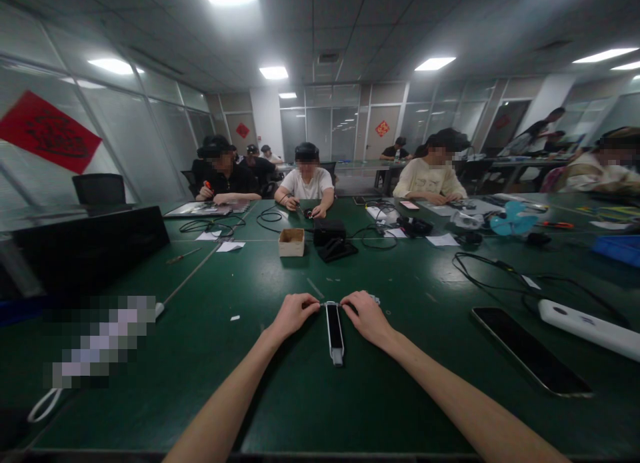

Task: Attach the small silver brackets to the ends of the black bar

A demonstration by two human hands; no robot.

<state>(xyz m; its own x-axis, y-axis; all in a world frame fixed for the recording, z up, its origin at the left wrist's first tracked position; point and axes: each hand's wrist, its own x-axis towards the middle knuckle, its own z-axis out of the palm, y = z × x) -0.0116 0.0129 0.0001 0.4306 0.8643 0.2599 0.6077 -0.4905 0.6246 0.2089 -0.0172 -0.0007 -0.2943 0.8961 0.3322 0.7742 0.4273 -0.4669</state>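
A slim pen-like device (335, 333) with a long black face, pale edges and a light grey tip lies on the green table, tip toward me. My left hand (293, 314) is at its far left corner, thumb and fingertips pinched together. At the far right corner, my right hand (369, 318) is closed in a similar pinch, its fingertips close against the device's edge. A thin light sliver shows by the left fingertips, too small to name. Behind my right hand a small pale item (375, 300) is partly hidden.
A phone (530, 350) and a white elongated case (590, 326) lie at right with black cables. Ahead stand an open cardboard box (291, 243) and a black box (329, 232). A screwdriver (184, 256) lies at left. Several people sit at tables beyond.
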